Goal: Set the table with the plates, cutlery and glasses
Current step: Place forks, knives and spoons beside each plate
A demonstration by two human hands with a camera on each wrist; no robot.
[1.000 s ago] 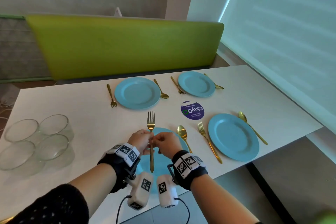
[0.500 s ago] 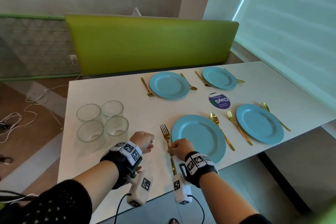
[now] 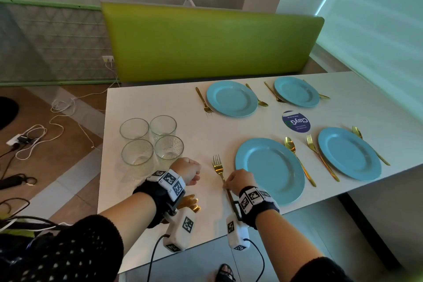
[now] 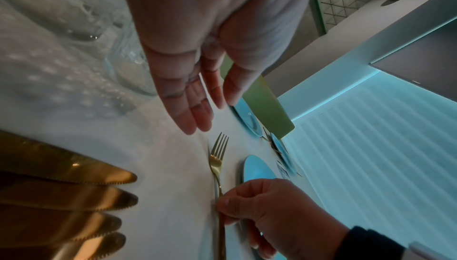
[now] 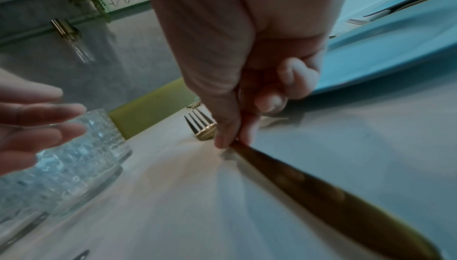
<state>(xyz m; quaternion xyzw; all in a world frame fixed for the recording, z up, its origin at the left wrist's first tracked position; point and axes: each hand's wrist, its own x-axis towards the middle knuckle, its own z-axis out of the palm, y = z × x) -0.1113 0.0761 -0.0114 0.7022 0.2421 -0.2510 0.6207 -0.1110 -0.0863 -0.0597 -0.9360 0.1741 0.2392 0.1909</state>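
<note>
Right now the white table (image 3: 160,224) carries four blue plates, the nearest plate (image 3: 270,169) by its front edge. Four glasses (image 3: 151,142) cluster at the left. Just left of that plate lies a gold fork (image 3: 218,168), its handle pinched by the right hand (image 3: 239,182). The left hand (image 4: 197,80) hovers beside the glasses, fingers relaxed, holding nothing. Gold knives (image 4: 74,195) lie at the near edge.

A round dark-blue sticker (image 3: 296,121) on the white surface (image 3: 160,103) reads "ClayGo", seen upside down; its smaller lines of text are illegible.
</note>
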